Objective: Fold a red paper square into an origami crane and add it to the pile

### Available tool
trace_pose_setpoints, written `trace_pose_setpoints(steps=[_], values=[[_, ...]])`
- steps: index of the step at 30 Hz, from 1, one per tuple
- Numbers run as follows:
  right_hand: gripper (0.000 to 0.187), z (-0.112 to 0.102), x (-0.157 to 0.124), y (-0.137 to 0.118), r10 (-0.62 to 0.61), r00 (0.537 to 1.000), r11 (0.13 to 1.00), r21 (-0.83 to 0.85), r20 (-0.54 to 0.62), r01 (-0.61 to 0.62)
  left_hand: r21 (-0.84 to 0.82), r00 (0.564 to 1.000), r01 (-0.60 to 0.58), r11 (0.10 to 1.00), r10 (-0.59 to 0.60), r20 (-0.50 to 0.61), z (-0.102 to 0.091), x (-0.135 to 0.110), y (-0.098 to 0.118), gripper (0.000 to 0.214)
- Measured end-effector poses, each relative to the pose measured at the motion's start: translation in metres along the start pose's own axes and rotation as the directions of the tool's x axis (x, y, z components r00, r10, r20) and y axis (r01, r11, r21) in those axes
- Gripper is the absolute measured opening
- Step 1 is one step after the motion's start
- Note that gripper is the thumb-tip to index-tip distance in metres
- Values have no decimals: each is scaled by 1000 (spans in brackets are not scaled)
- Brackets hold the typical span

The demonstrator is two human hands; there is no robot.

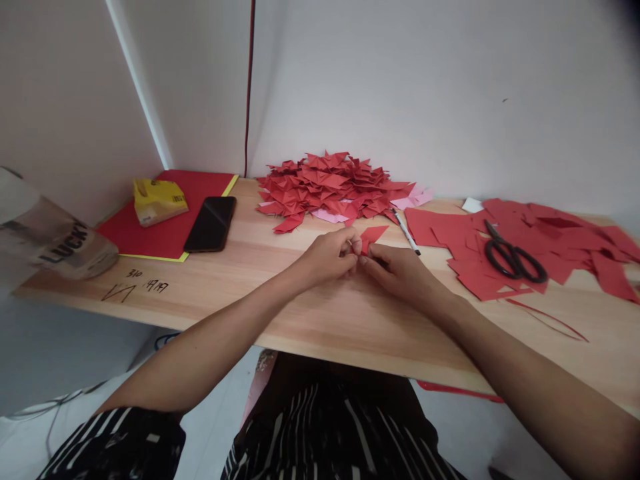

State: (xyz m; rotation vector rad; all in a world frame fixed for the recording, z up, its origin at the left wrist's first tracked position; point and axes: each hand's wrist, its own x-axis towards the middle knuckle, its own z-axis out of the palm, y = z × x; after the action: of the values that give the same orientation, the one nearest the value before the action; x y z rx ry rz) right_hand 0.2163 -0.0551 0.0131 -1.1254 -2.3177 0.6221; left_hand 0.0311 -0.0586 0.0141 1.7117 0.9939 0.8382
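A small folded piece of red paper (374, 235) shows between my two hands, just above the wooden table. My left hand (336, 253) pinches it from the left, fingers curled. From the other side my right hand (400, 268) grips the same paper between thumb and bent fingers. My fingers hide its lower part. Behind my hands lies a heap of folded red paper pieces (325, 183), with a few pink ones among them. A white pen (407, 233) with a black tip rests just beyond my right hand.
Black scissors (515, 259) lie on loose red paper sheets (465, 243) at the right, near thin red strips (550, 317). A black phone (210, 225), a yellow packet (159, 200) on a red sheet (145, 237) and a large plastic bottle (55, 233) occupy the left.
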Motion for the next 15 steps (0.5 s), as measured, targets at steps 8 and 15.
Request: trace_pose_setpoints(steps=[8, 15], values=[[29, 0, -1, 0, 7, 1000, 1000, 2, -3, -7, -1, 1000, 4, 1000, -4, 1, 0, 0, 0, 15], [30, -1, 0, -2, 12, 1000, 1000, -11, 6, -12, -16, 1000, 18, 1000, -18, -3, 1, -1, 3, 16]])
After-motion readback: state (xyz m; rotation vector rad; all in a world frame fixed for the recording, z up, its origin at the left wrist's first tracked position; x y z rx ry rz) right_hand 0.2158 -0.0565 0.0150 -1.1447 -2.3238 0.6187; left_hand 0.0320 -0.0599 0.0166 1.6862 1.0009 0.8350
